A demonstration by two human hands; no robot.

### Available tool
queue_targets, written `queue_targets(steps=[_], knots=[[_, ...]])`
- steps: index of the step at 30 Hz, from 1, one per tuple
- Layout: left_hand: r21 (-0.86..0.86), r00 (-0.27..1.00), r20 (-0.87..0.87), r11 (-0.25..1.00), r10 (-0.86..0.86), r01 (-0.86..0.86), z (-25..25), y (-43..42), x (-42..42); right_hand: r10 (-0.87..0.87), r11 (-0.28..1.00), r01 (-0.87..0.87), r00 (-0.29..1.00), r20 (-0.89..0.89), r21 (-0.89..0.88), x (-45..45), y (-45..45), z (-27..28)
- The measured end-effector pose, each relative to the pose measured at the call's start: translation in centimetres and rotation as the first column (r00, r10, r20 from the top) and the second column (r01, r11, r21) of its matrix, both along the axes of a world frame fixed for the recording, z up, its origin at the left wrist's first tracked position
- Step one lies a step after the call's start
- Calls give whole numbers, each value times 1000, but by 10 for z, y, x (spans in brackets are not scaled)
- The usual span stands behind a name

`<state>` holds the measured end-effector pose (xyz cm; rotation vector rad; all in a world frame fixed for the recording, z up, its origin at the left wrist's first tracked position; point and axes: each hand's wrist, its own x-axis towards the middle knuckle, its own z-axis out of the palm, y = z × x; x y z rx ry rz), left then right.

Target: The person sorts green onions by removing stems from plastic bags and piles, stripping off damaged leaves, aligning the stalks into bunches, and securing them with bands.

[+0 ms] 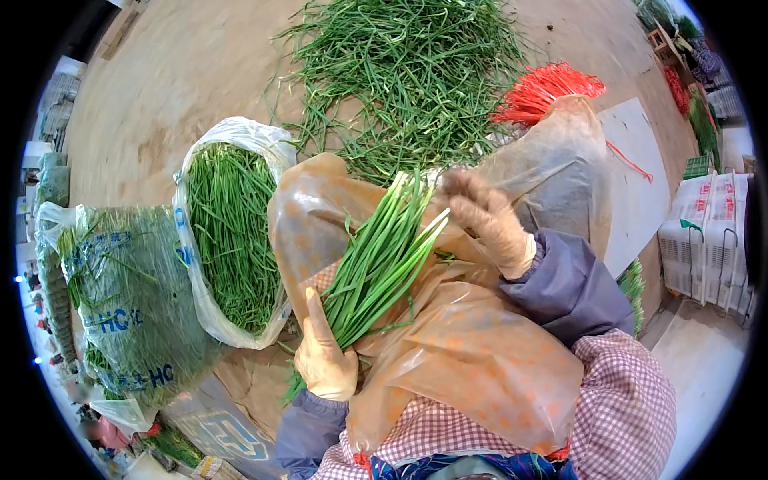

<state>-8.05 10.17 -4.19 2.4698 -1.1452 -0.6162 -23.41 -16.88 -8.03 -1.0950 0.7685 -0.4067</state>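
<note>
Bunch of green stalks (pixel 374 268) held mid-frame

At left, an open bag (pixel 240 130) is packed with greens (pixel 230 232); the bunch's leafy end is clasped by the left hand (pixel 326 362); whether its white ends are gripped by the right hand (pixel 494 220) (blurred) cannot be told; red strips (pixel 550 90) are piled upper right.

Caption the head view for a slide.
Left hand holds a bunch of green stalks; right hand near its pale ends.
</note>
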Motion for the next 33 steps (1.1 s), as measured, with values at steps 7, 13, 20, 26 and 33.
queue_targets(steps=[7,13,20,26,33], knots=[[-91,984,176,995,-15,31,-1,-5,-8,110,902,-182,974,-199,-391,49,-20,21],[-12,998,39,999,41,-40,-2,2,-6,-167,878,219,973,156,-426,49,-32,22],[-40,999,29,999,31,-30,-6,3,-3,-558,508,504,810,178,-699,6,-145,31],[-41,998,44,998,52,-50,-6,2,-7,115,948,-135,990,85,290,-8,-11,-10],[-50,991,131,998,-20,27,0,1,-10,-209,725,-187,858,470,663,73,25,-31]])
